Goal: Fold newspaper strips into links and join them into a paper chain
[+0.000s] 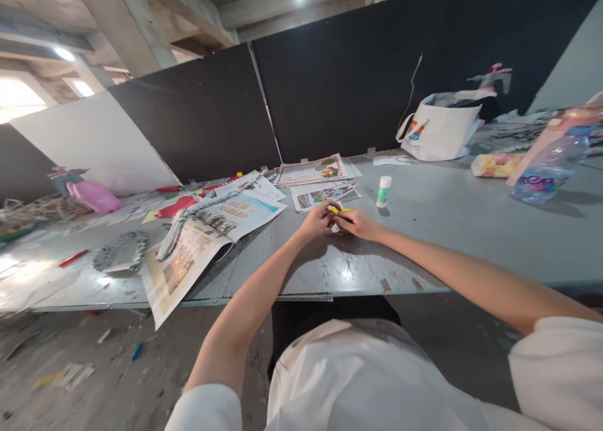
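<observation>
Holding one small yellow piece (pixel 340 210) between them, two hands, left (pixel 323 220) and right (pixel 358 223), have narrowed, bent fingers; the piece lies at the fingertips, above the table (pixel 471 230). One glue stick (pixel 383 192) stands just beyond the right hand. Containers: one white bag (pixel 440 130), contents not discernible; one clear bottle (pixel 549 170), fill level unclear; one pink spray bottle (pixel 97 195), far left, contents unconfirmed.

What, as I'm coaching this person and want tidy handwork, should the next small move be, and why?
Probably ease the right hand's fingers back slightly, with the left hand steadying the yellow piece: both hands meet at it, and their fingers hide most of it, so its edges can't be checked.
</observation>
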Demonstrator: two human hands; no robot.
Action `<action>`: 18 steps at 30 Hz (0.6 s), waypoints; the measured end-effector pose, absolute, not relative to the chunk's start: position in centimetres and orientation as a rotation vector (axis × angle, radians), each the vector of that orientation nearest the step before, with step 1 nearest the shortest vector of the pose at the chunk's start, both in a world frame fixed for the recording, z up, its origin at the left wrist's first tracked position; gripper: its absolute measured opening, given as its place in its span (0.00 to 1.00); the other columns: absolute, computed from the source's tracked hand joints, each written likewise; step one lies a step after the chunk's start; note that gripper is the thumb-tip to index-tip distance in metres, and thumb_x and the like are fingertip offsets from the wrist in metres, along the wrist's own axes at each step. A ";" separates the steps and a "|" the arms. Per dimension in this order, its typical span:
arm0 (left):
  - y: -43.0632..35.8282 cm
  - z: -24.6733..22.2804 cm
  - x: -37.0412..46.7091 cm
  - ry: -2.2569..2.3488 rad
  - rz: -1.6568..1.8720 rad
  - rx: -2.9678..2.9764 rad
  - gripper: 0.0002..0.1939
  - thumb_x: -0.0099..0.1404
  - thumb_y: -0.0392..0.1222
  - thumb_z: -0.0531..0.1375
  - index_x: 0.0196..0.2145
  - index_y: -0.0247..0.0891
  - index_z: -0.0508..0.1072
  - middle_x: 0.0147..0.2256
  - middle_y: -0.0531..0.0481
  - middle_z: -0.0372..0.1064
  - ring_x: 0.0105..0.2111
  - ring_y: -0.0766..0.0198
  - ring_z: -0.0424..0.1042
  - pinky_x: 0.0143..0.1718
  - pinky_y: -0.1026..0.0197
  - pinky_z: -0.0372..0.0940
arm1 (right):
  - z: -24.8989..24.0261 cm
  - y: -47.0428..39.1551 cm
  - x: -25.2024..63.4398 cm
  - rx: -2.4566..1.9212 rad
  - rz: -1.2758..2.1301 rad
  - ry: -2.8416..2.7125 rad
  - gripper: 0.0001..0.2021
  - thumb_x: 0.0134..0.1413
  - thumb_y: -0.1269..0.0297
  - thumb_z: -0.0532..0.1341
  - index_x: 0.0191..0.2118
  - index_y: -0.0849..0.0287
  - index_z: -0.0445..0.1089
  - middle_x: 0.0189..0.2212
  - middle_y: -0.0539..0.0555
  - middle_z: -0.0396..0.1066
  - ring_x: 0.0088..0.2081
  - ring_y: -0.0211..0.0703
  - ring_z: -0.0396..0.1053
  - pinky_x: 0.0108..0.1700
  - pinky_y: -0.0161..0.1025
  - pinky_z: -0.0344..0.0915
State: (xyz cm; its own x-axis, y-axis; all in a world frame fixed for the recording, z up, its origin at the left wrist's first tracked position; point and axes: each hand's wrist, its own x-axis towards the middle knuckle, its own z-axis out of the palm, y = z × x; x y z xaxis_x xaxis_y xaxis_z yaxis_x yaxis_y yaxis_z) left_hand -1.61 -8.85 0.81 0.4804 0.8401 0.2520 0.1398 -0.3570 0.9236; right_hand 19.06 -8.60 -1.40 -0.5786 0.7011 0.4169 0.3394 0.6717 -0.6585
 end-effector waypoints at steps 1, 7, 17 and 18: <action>-9.0 0.8 -1.6 0.825 0.930 1.781 0.16 0.59 0.34 0.58 0.46 0.40 0.71 0.21 0.63 0.60 0.21 0.69 0.59 0.27 0.67 0.52 | -1.5 -8.5 19.0 -0.804 0.705 -2.207 0.28 0.75 0.36 0.55 0.36 0.56 0.76 0.27 0.53 0.74 0.30 0.46 0.69 0.36 0.41 0.61; -9.1 0.6 -1.5 0.799 0.892 1.723 0.19 0.55 0.35 0.58 0.46 0.40 0.71 0.22 0.62 0.59 0.21 0.69 0.59 0.25 0.67 0.51 | -1.1 -8.8 19.2 -0.752 0.658 -2.248 0.25 0.76 0.42 0.57 0.39 0.57 0.80 0.28 0.54 0.76 0.30 0.46 0.71 0.36 0.41 0.61; -9.2 0.9 -1.6 0.829 0.881 1.736 0.16 0.65 0.39 0.60 0.51 0.40 0.71 0.21 0.63 0.58 0.20 0.69 0.58 0.25 0.67 0.52 | -1.3 -8.7 19.2 -0.706 0.603 -2.237 0.25 0.77 0.43 0.57 0.37 0.57 0.79 0.28 0.55 0.77 0.31 0.46 0.72 0.37 0.41 0.61; -9.3 1.0 -1.7 0.850 0.896 1.759 0.17 0.65 0.38 0.59 0.52 0.40 0.71 0.21 0.63 0.59 0.20 0.68 0.59 0.26 0.67 0.53 | -1.3 -8.8 19.2 -0.716 0.602 -2.243 0.24 0.77 0.44 0.57 0.38 0.56 0.80 0.29 0.54 0.77 0.31 0.46 0.71 0.37 0.41 0.61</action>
State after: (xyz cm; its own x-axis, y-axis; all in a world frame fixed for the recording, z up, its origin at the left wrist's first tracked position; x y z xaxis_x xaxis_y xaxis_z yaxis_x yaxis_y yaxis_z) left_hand -1.68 -9.29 1.05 0.4893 0.8497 0.1965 0.1517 -0.3048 0.9402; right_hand 19.23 -8.77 -1.25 -0.6051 0.6395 0.4743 0.3162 0.7398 -0.5940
